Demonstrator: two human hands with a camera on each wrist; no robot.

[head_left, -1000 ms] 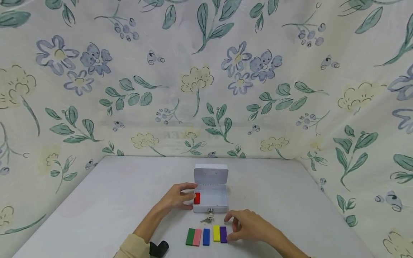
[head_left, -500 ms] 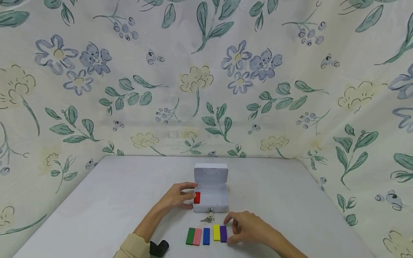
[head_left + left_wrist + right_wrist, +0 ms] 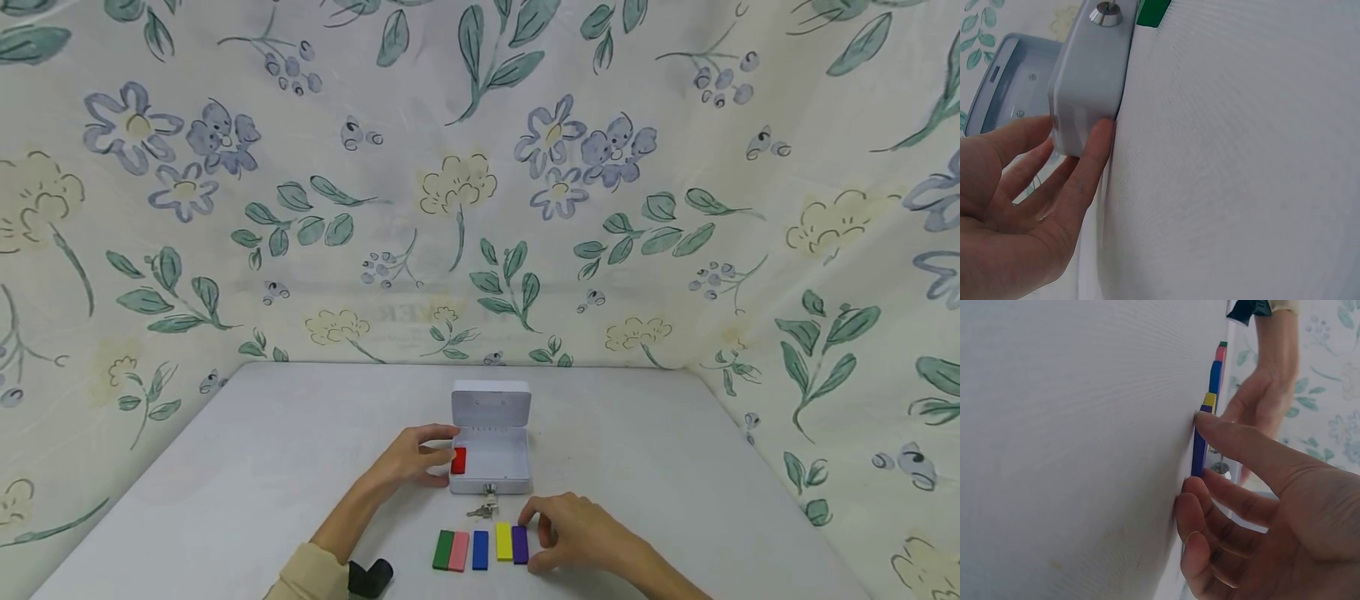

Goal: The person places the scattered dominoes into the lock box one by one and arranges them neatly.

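Purple flat rectangular block (image 3: pixel 520 545), smooth-sided and straight-edged, lying on a white, faintly grained desk (image 3: pixel 637 442) in front of an open box. The right hand (image 3: pixel 581 532) pinches it lengthwise – thumb at the near end, index finger at the far end – while the other fingers curl loosely beside it.

Just left of it, a yellow block (image 3: pixel 503 542) of the same slim shape sits slightly farther back. Then, past gaps, come a blue block (image 3: pixel 480 550) and a touching pair, a pink block (image 3: pixel 458 552) and a green block (image 3: pixel 442 550).

Behind the row stands a pale grey, round-cornered box (image 3: pixel 504 486), its lid tipped up at the back. A shiny round metal lock (image 3: pixel 1106 14) marks its front, with silvery keys (image 3: pixel 481 511) just below. Inside, at the left end, is a red rectangular block (image 3: pixel 458 461).

The left hand (image 3: pixel 408 457) rests against the box's left end, fingers spread apart. Beyond hangs a cream backdrop (image 3: pixel 390 125), softly creased, printed with blue flowers and green leaves.
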